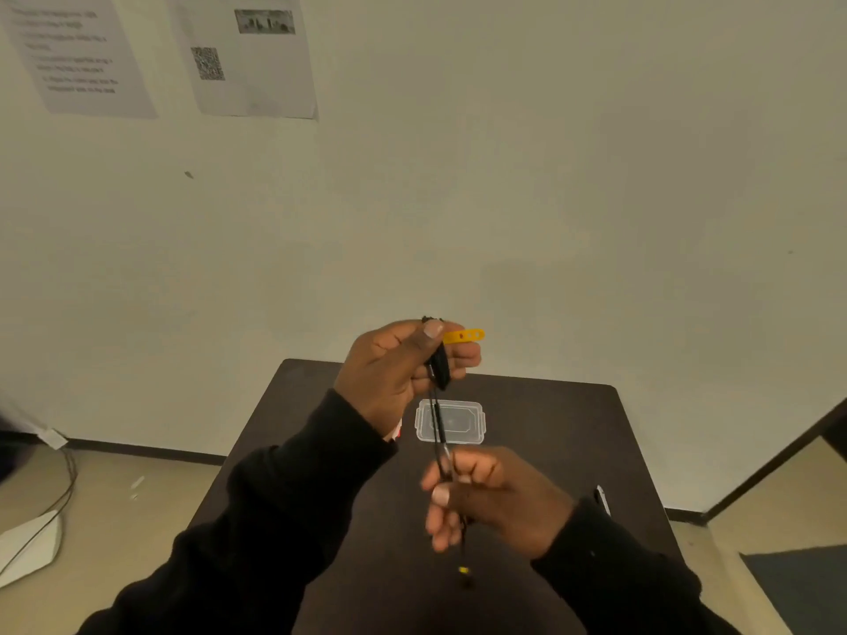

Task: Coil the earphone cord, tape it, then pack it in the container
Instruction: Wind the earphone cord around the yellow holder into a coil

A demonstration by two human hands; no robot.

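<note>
Black earphone cord (441, 433) hangs taut between both hands above the dark table (550, 433). Left hand (394, 373) pinches its upper end plus a yellow strap (464, 335); right hand (486, 497) is closed around the lower run, plug end dangling below. Clear container (472, 421) sits near the table's far edge, bare tabletop to its right.

Two printed sheets (165, 52) taped to my wall (550, 153) — one w/ QR code; loose cables (68, 478) on floor — left.
</note>
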